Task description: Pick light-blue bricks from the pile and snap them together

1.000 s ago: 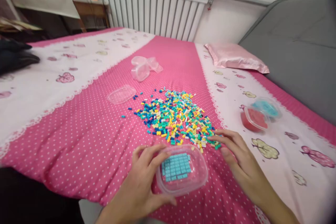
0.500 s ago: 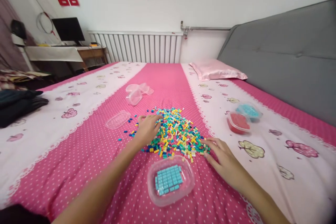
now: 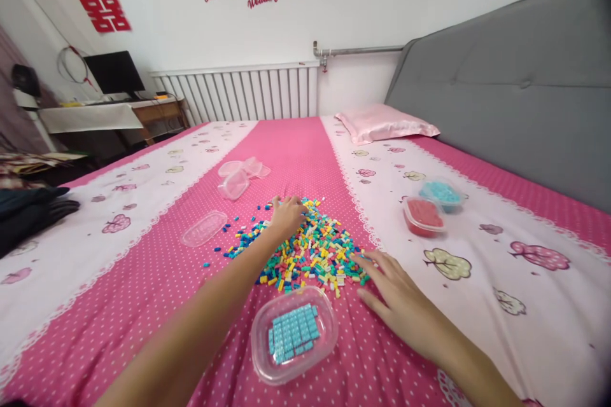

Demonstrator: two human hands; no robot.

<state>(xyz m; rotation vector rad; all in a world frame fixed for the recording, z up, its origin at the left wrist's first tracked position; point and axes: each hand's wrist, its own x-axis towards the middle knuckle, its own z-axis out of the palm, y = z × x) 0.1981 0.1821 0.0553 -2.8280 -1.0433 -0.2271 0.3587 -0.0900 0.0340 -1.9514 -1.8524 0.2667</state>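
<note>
A heap of small building bricks (image 3: 310, 254) in blue, green, yellow, white and pink lies on the bedspread. Over the far part of the heap is my left hand (image 3: 287, 217), fingers apart and bent down onto the bricks; no brick shows in its grasp. My right hand (image 3: 394, 289) rests at the heap's right edge, fingers stretched out and open, fingertips by the bricks. Closest to me, a clear plastic box (image 3: 321, 357) holds light-blue bricks (image 3: 293, 334) set side by side in rows.
To the right stand a tub of red pieces (image 3: 424, 215) and a tub of light-blue pieces (image 3: 442, 193). A clear lid (image 3: 204, 229) and several clear containers (image 3: 235, 183) lie left of the heap. Farther back are a pink pillow (image 3: 384, 123) and a grey headboard (image 3: 501, 57).
My left hand has moved farther over the heap, uncovering bricks on its left side. My right hand stays at the right edge. The whole view has shifted slightly.
</note>
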